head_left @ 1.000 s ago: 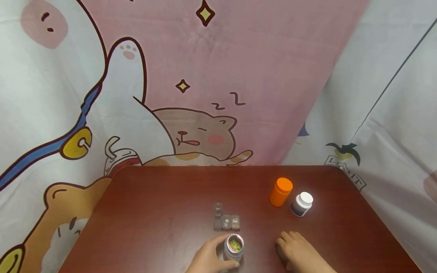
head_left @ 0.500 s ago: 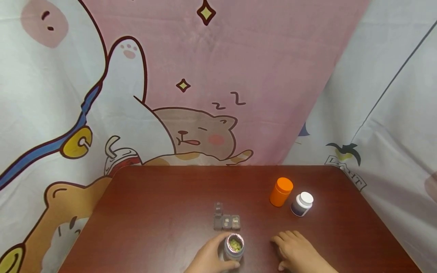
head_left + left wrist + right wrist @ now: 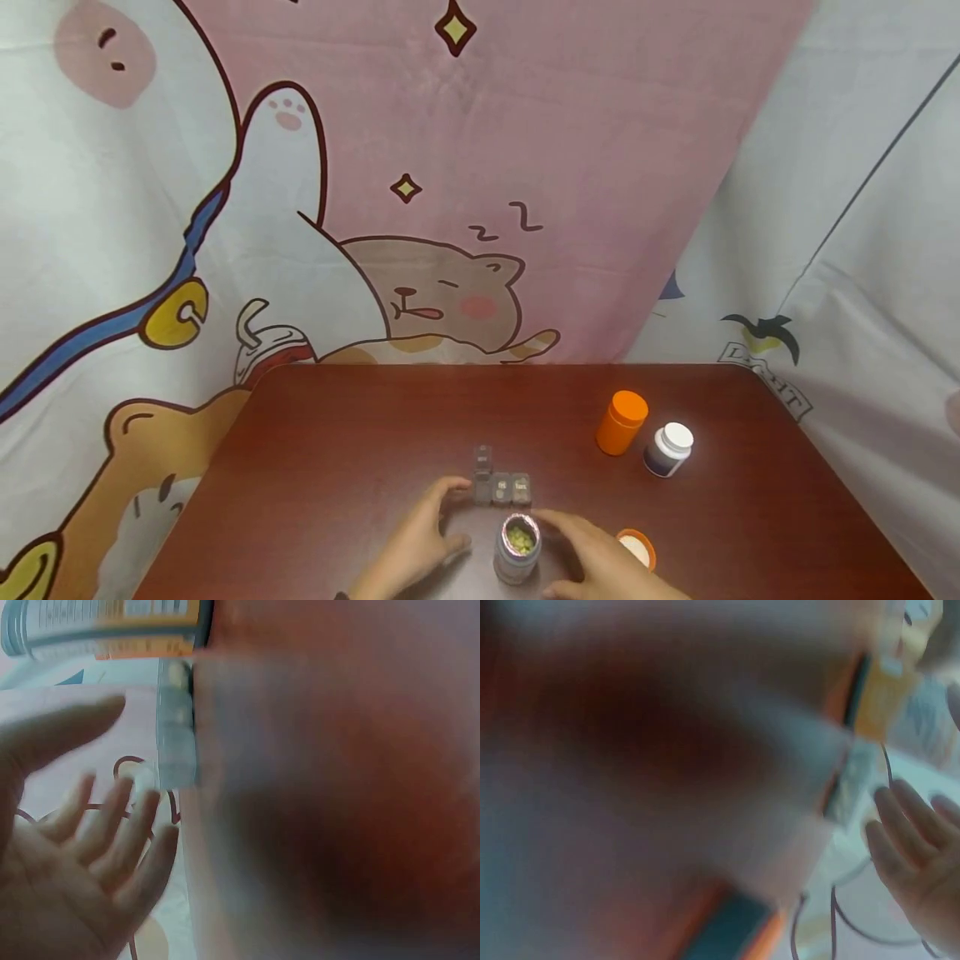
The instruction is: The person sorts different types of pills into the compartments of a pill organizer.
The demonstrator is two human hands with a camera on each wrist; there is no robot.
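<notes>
An uncapped bottle (image 3: pixel 514 568) with yellow-green pills inside stands upright at the table's near middle. Left of it, my left hand (image 3: pixel 415 540) is held with fingers and thumb spread, apart from the bottle. My right hand (image 3: pixel 598 560) reaches in from the right, fingers extended beside the bottle; whether a fingertip touches its rim I cannot tell. Just behind the bottle sits a small translucent pill organizer (image 3: pixel 502 490) in an L shape, with pills in some compartments. An orange cap (image 3: pixel 651 560) lies with its white inside up, partly behind my right hand. The right wrist view is blurred.
An orange bottle (image 3: pixel 621 423) and a white-capped bottle (image 3: pixel 667 450) stand at the back right of the brown table (image 3: pixel 360 433). A cartoon-printed cloth (image 3: pixel 600 167) hangs behind the table.
My left hand has let go of the pill bottle and moved left. My right hand has left the cap, now visible on the table, and moved left to the bottle's side.
</notes>
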